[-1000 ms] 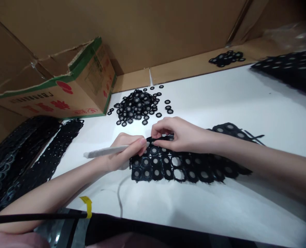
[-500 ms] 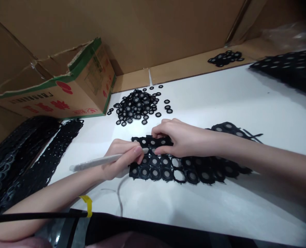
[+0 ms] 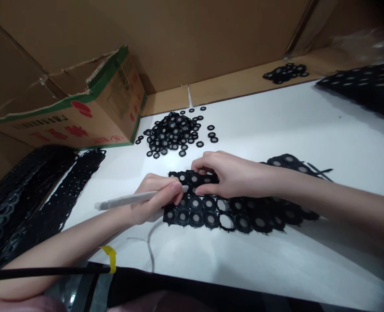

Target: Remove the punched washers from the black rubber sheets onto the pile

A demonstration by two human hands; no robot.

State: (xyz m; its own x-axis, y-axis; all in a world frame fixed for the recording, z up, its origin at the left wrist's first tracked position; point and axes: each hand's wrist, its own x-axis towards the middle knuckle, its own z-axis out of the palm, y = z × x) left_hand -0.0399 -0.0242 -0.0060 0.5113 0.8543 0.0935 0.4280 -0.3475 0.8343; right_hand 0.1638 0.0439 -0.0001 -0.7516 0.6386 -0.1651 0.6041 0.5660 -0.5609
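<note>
My left hand [image 3: 161,193] is closed round a white pen-like tool [image 3: 127,200]. The tool's tip points right, onto a black sheet of joined rings [image 3: 195,218] with pale round centres. My right hand [image 3: 214,175] grips the sheet's upper part, its fingers curled over the far edge and its thumb pressed near the tool's tip. Two cells in the sheet's near rows look larger and white inside. The right forearm covers part of the sheet, which runs off to the right with a bumpy end.
A pile of loose black rings [image 3: 172,132] lies behind the hands. An open cardboard box [image 3: 114,104] stands at the back left. Black strips [image 3: 78,186] lie at the left, a smaller ring heap [image 3: 285,73] at the back, and another black sheet [image 3: 363,89] at the right.
The tool has tilted slightly and shifted a little to the right with my left hand. My right hand stays at nearly the same place on the sheet. The view has moved slightly.
</note>
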